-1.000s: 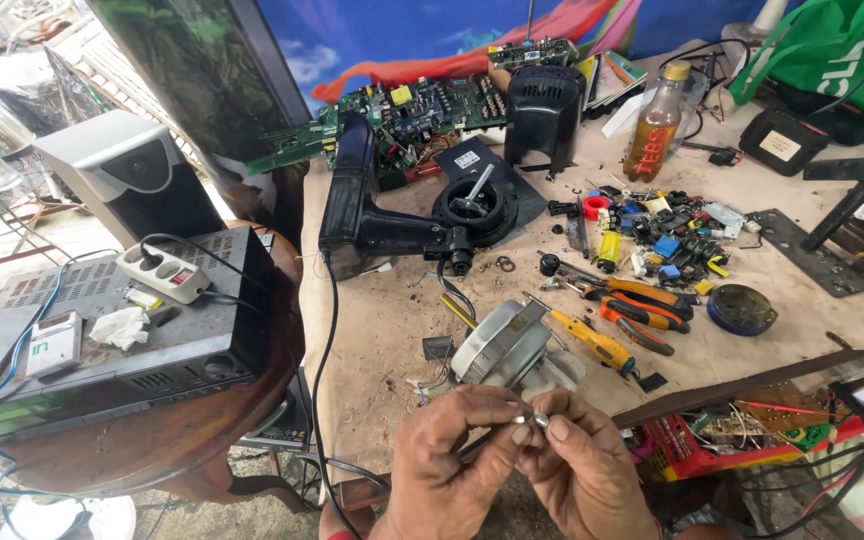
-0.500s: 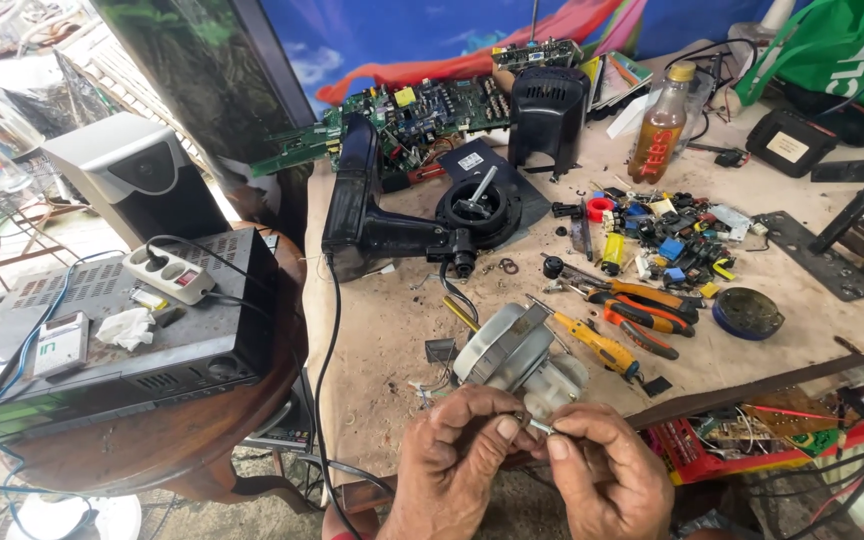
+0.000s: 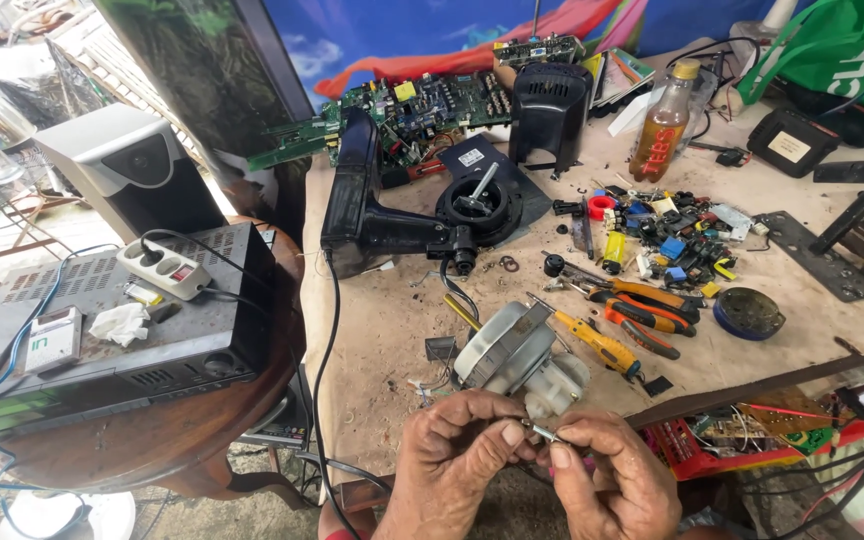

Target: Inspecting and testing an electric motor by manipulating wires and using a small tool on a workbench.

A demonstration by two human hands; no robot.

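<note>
At the bottom centre of the frame, 2 bare hands meet over the near edge of a cluttered workbench (image 3: 382, 330). The left hand (image 3: 457, 460) and the right hand (image 3: 617, 480) both pinch a small metal part (image 3: 542, 432), thin and silvery, between thumb and fingertips; what kind of part it is cannot be told.

Just above the hands lies a small grey electric motor (image 3: 517, 358) with a round metal housing, tilted on the bench. To its right lie a yellow-handled screwdriver (image 3: 597, 345) and orange-handled pliers (image 3: 642, 315). Further right sits a round dark lid (image 3: 747, 313).

Right of centre, a scatter of small electronic components (image 3: 667, 235) in blue, yellow and red spreads over the bench. Above it stands a plastic bottle (image 3: 664, 122) of amber liquid. At centre, a black appliance base (image 3: 402, 215) with a round socket lies on its side, with a black housing (image 3: 550, 112) behind it and a green circuit board (image 3: 422, 105) at upper centre.

On the left, a round wooden table (image 3: 152, 430) carries a black set-top box (image 3: 122, 340) with a white power strip (image 3: 164, 268) on top. A grey speaker (image 3: 127, 170) stands behind it. A green bag (image 3: 837, 50) fills the upper right corner.
</note>
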